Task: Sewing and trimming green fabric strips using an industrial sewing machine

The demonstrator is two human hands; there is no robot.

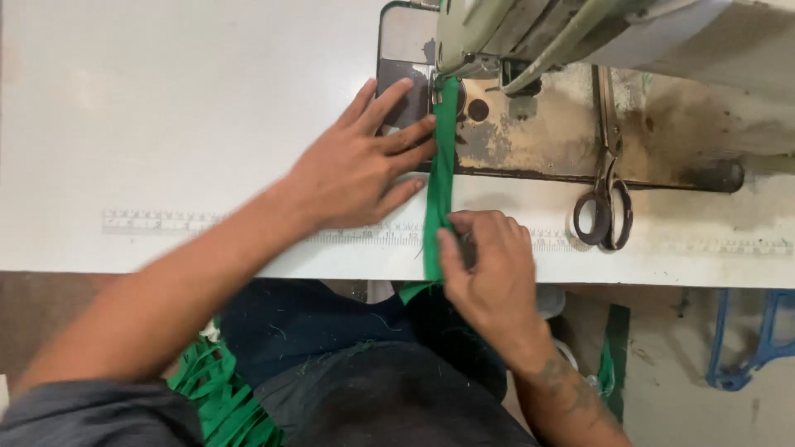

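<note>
Across the upper two thirds of the view: white counter (166, 99), a printed ruler strip (157, 221) running along its near edge. Sewing machine (580, 33) at top right, grey-green head over a stained, worn bed. Metal plate (406, 50) set into the counter at the machine's left.

Left hand (360, 165): open, palm down, fingers spread flat on counter and plate, fingertips touching the left edge of the green fabric strip (441, 165).

Right hand (489, 265): closed in a pinch on the strip at the counter's near edge, thumb on top.

Strip lies lengthwise from under the machine head down to the counter edge, then hangs over into the lap. More green strips (219, 397) piled at lower left beside the knee.

Scissors (607, 199): on the machine bed, right of the strip, handles toward the person, blades shut, well apart from both hands.
</note>
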